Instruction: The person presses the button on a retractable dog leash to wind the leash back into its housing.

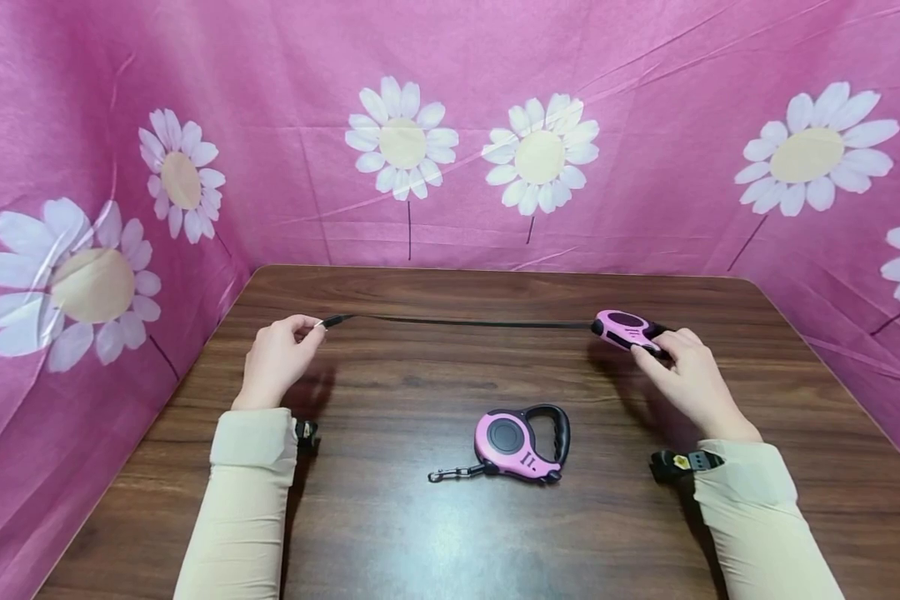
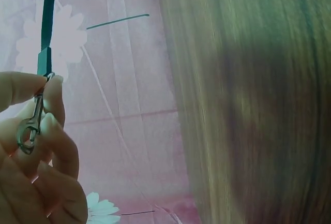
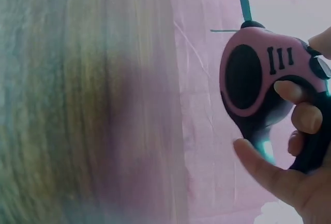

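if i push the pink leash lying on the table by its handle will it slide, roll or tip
The spare leash lies flat on its broad side on the smooth wooden table, so it would probably slide or pivot, not roll or tip. Its moulded plastic casing looks stiff. The short clip end seems loose and would likely trail behind.

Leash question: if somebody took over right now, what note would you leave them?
Left hand: fingers pinch the metal clip at the end of the black strap.
Right hand: grips the pink leash reel by its handle, above the table.
Done: strap pulled out, stretched between both hands.
Second pink leash lies on the table near you, strap wound in, untouched.
Left, probably: let the strap wind back in.
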Demonstrator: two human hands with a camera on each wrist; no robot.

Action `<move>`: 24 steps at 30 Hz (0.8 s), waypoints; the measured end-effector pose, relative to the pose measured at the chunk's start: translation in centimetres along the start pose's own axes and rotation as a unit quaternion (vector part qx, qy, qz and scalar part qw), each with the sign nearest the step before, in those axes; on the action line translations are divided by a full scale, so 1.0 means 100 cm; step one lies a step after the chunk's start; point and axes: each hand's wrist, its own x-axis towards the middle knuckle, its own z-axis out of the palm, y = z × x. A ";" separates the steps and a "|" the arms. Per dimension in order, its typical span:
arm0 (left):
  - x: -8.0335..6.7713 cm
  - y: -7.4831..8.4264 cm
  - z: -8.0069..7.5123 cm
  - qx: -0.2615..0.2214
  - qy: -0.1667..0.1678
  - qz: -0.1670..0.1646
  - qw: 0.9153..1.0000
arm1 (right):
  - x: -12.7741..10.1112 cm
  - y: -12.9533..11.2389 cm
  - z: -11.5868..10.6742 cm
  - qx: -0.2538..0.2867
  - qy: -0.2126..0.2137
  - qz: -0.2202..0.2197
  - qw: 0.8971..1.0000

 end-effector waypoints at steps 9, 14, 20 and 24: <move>0.000 0.003 -0.002 0.003 0.008 -0.014 1.000 | 0.001 0.000 0.001 0.000 0.051 -0.048 0.998; 0.000 0.007 0.000 0.009 -0.009 -0.015 1.000 | 0.001 -0.002 0.003 -0.007 0.048 -0.031 0.998; -0.002 0.009 0.000 0.012 -0.006 -0.017 1.000 | 0.001 -0.003 0.002 0.000 0.049 -0.008 0.999; -0.002 0.009 0.000 0.011 -0.001 -0.014 1.000 | 0.002 -0.003 0.001 -0.003 0.053 -0.008 0.999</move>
